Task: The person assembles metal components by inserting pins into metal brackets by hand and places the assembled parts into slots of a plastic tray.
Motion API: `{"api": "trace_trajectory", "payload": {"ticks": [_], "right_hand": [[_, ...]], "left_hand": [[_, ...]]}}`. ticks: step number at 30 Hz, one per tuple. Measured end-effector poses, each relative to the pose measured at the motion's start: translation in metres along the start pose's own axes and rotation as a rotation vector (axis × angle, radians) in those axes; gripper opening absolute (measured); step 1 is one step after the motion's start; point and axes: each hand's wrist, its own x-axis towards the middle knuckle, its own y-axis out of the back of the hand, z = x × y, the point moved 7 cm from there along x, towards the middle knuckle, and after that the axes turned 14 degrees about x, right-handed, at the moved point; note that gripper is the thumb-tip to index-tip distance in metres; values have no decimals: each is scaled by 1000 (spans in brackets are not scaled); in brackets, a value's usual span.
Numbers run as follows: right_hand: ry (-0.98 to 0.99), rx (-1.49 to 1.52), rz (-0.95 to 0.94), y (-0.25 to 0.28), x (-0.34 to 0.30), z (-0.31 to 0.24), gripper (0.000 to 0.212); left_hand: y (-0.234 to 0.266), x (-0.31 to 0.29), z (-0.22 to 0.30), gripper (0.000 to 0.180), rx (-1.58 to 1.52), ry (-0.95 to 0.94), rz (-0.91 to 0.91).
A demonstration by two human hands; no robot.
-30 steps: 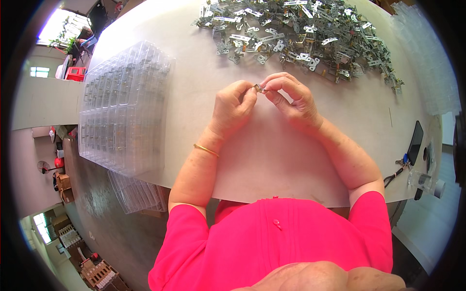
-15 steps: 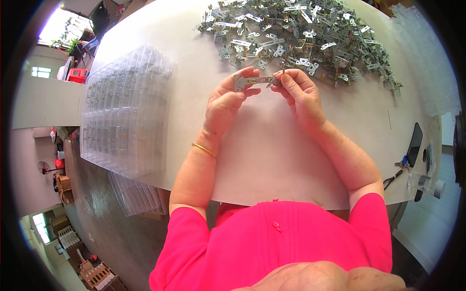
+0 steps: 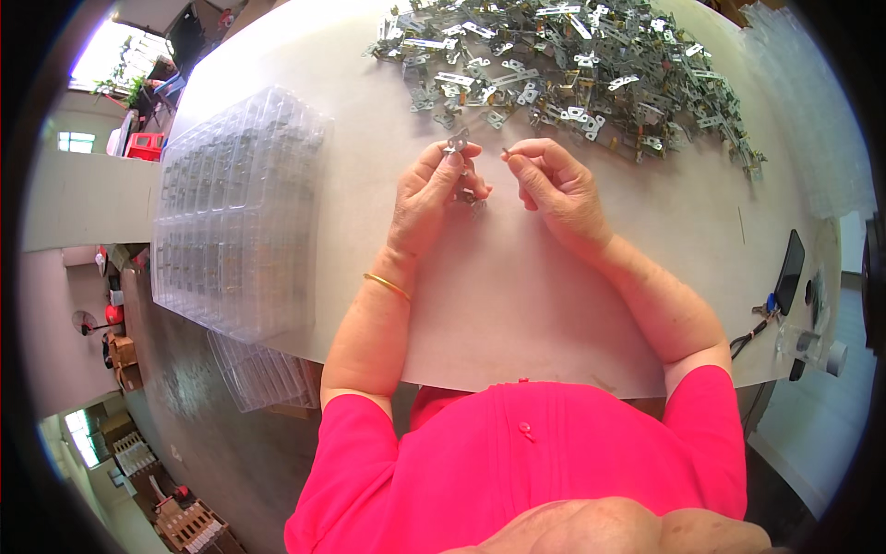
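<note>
- The left hand [image 3: 426, 198] was curled around a metal bracket [image 3: 457, 145], thumb laid over it. The bracket's upper end stood out above the thumb, and metal also showed lower down, by the fingers.
- The right hand [image 3: 565, 192] pinched a small dark piece [image 3: 506, 154] between thumb and forefinger, its other fingers loosely bent. The piece was too small to identify.
- The two hands were apart, just above the near side of the bench [image 3: 517, 314], and the small piece did not touch the bracket. By the look of it, work on this bracket was partway along; whether the piece belonged to it could not be told.
- Beyond the hands lay a large heap [image 3: 572, 78] of similar metal parts, loose and tangled, spread over the far side of the bench. Judged by its bulk, much was left unsorted.
- To the left stood a stack of clear trays [image 3: 235, 217] with metal parts set in rows inside, so a good share looked already placed. The exact count could not be made out.
- More clear trays showed lower down, beside the bench, and clear plastic [image 3: 817, 120] stood at its far right.
- Nearer on the right lay a thin rod [image 3: 741, 224], a phone [image 3: 789, 272], keys [image 3: 770, 304] and a clear bottle [image 3: 805, 345].
</note>
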Motion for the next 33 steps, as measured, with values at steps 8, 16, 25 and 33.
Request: {"api": "trace_trajectory", "payload": {"ticks": [8, 16, 25, 33], "right_hand": [[73, -172, -48, -12, -6, -7, 12], [142, -266, -37, -11, -5, -6, 12], [148, -272, -90, -15, -7, -8, 20], [385, -467, -73, -15, -6, -16, 10]], "left_hand": [[-3, -3, -1, 22, 238, 24, 2], [-1, -4, 3, 19, 408, -18, 62], [-8, -5, 15, 12, 705, -218, 86], [-20, -9, 27, 10, 918, -494, 97]]}}
